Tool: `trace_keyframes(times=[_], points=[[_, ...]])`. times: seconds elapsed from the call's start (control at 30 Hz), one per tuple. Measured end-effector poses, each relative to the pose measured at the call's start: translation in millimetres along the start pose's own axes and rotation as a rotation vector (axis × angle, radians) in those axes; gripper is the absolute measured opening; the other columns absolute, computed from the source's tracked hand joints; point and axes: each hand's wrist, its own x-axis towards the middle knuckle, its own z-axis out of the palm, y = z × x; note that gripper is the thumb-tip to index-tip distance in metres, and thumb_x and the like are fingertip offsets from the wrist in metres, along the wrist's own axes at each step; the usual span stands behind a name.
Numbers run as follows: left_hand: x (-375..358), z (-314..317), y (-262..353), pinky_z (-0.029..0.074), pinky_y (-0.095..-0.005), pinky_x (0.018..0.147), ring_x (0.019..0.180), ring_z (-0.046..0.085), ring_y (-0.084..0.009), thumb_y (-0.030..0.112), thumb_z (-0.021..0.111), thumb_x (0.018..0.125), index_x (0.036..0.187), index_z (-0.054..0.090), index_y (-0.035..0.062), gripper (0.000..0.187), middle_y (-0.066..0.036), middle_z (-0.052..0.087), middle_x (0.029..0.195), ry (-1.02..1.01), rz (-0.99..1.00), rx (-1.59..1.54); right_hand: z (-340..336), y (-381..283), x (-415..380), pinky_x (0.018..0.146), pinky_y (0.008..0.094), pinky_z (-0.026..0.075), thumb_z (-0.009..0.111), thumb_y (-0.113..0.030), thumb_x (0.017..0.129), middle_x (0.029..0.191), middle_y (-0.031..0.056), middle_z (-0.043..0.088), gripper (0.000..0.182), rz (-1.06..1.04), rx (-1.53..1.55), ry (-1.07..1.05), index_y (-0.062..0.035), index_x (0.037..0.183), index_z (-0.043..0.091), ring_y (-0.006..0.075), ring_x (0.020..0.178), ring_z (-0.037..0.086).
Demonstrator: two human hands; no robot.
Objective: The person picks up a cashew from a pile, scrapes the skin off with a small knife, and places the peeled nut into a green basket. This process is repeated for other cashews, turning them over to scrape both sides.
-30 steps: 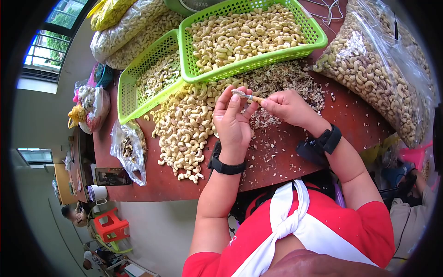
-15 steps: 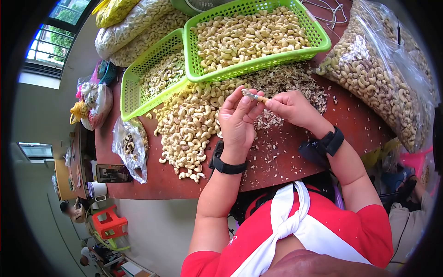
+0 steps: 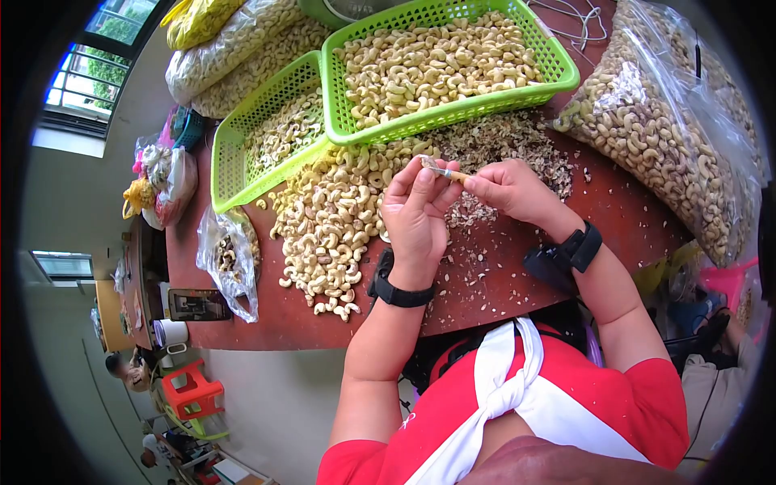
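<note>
My left hand (image 3: 416, 212) is closed, pinching a cashew nut (image 3: 427, 162) between thumb and fingertips; the fingers hide part of it. In my right hand (image 3: 511, 190) is a small knife (image 3: 454, 175) with a wooden handle. Its short metal blade points left and meets or nearly meets the nut; the exact contact is too small to tell. Below and left of my hands, a pile of pale cashew nuts (image 3: 327, 218) lies on the red table (image 3: 356, 335). Brownish skin flakes (image 3: 501, 145) are heaped behind my right hand, with crumbs scattered nearer to me.
A large green basket (image 3: 453, 121) full of cashews stands behind the pile, beside a smaller green basket (image 3: 230, 182). A big clear bag of cashews (image 3: 663, 137) rests at right. At left are a small plastic bag (image 3: 226, 259), a phone (image 3: 198, 304) and a white mug (image 3: 170, 332).
My left hand has shifted very slightly left, and more of the nut shows above its fingertips. The knife blade has turned a little against it. My right hand stays nearly in place.
</note>
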Motion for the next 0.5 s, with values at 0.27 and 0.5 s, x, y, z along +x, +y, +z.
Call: trace_keyframes(times=[0.27,0.5], points=[[-1.0,1.6,-3.3,0.052,-0.0348,0.071,0.089,0.056,-0.0272,0.003,0.050,0.079,0.096,0.051,0.0022,0.017,-0.013,0.057,0.089,0.038,-0.005,-0.019,2.0,-0.2,0.8,0.038,0.0207,0.027,0.050,-0.030,0.082,0.046,-0.0050,0.039,0.036,0.037,0.045,0.040,-0.0034,0.058,0.052,0.0027,0.043,0.034],[-1.4,3.7,-0.1,0.053,-0.0308,0.064,0.086,0.057,-0.0232,0.007,0.055,0.078,0.095,0.052,0.0029,0.018,-0.010,0.057,0.089,0.056,-0.004,-0.016,3.4,-1.8,1.1,0.039,0.0203,0.028,0.049,-0.030,0.082,0.047,-0.0047,0.041,0.037,-0.001,0.027,0.016,-0.0034,0.057,0.052,0.0026,0.043,0.035]])
